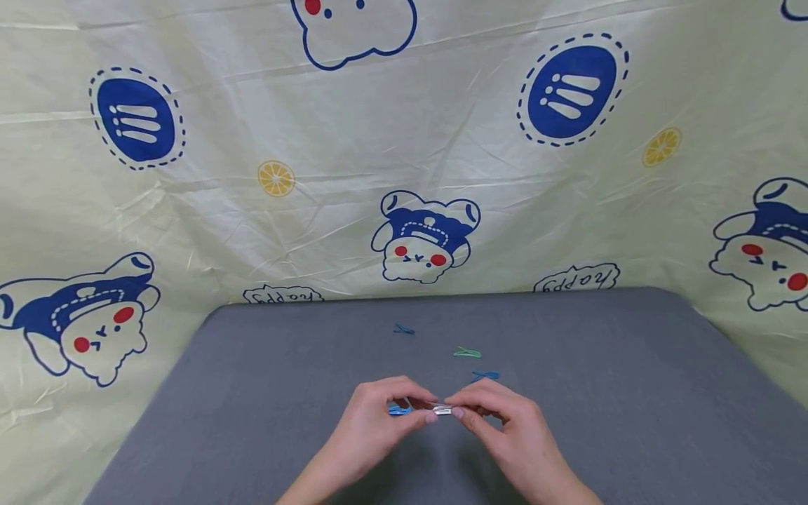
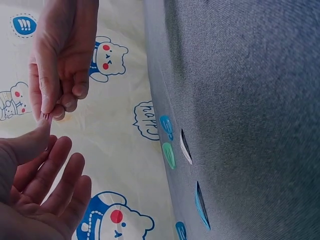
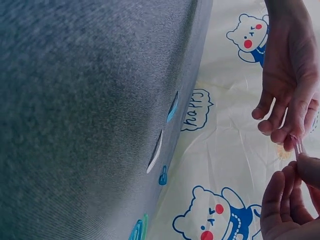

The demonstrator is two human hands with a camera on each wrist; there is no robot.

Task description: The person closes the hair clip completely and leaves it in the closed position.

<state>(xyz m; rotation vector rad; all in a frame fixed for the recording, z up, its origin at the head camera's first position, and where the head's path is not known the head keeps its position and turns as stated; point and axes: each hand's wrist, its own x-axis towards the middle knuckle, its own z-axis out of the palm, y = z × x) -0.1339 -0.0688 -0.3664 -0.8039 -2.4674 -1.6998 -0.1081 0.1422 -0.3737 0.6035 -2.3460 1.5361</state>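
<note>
My left hand (image 1: 372, 417) and right hand (image 1: 505, 421) meet above the front middle of the table. Between them they pinch a small, slim pink hair clip (image 2: 47, 118), each holding one end with thumb and fingertips. Much of the clip is hidden by the fingers. The other fingers of the left hand spread loosely in the left wrist view. On the table behind the hands lie a white hair clip (image 1: 443, 411) and a bright blue hair clip (image 1: 399, 409), the latter partly covered by the left hand.
Farther back on the grey cloth-covered table (image 1: 303, 365) lie a green hair clip (image 1: 467, 352), a blue clip (image 1: 485, 376) just beyond the right hand, and another blue clip (image 1: 404, 329) near the far edge. A cream printed curtain (image 1: 328, 231) hangs behind the table.
</note>
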